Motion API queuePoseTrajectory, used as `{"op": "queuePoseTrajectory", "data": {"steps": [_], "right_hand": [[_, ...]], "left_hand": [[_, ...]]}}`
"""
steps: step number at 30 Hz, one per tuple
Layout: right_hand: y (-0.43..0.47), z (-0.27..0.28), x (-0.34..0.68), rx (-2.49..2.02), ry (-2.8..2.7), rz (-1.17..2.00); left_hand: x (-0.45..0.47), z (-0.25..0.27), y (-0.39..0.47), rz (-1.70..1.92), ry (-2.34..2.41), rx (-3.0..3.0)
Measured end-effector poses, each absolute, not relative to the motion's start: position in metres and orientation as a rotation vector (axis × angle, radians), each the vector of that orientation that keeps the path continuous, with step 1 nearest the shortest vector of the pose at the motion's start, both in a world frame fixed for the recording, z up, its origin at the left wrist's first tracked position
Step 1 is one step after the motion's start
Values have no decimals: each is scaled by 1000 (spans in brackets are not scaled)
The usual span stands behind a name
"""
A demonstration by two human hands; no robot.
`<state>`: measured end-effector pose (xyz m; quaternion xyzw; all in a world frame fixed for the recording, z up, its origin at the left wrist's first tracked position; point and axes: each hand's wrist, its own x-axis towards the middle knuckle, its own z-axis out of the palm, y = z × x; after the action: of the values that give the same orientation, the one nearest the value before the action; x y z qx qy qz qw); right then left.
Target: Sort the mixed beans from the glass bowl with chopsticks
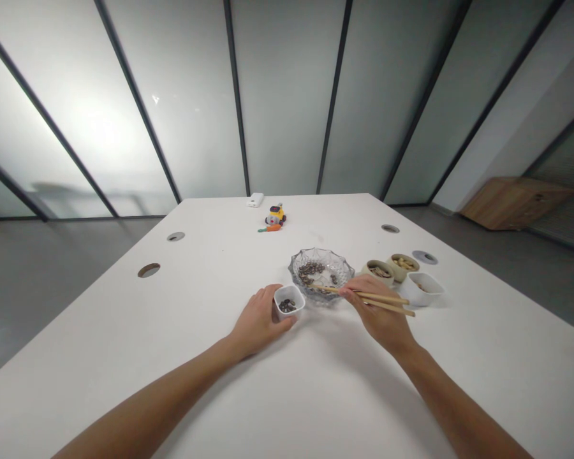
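My left hand (258, 320) is wrapped round a small white cup (298, 306), which stands on the table just in front of a glass bowl. Several dark seeds or beans (287, 305) lie inside the cup. Closed on a pair of wooden chopsticks (382, 298), my right hand (377, 317) points their tips into the clear scalloped glass bowl (347, 271). More of the dark seeds (310, 269) are spread over the bowl's bottom, thickest at its left and far side. Whether the chopstick tips pinch a seed is too small to tell.
Right of the bowl stand two beige cups (390, 280) (410, 275) with pale contents and a white square cup (435, 293). Farther back on the white table (210, 255) lie a yellow toy vehicle (276, 215), an orange carrot-like item (272, 227) and a white box (255, 200). Round holes pierce the tabletop.
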<state>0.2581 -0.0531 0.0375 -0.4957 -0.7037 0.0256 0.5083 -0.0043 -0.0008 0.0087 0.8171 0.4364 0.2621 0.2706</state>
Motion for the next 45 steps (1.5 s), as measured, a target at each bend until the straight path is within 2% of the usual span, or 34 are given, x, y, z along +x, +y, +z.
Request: {"op": "queuePoseTrajectory", "data": {"steps": [8, 13, 19, 37, 45], "right_hand": [[-54, 39, 263, -1214, -1588, 11], [-60, 46, 258, -1212, -1472, 101], [-60, 42, 254, -1197, -1627, -20], [-53, 24, 254, -1229, -1733, 102], [-55, 30, 257, -1205, -1726, -1]], "left_hand": [[-5, 7, 1, 720, 1169, 2202], [-5, 6, 0, 730, 1178, 2201], [-5, 4, 0, 750, 1166, 2205], [-5, 7, 0, 714, 1163, 2203], [-6, 5, 1, 717, 1170, 2210]]}}
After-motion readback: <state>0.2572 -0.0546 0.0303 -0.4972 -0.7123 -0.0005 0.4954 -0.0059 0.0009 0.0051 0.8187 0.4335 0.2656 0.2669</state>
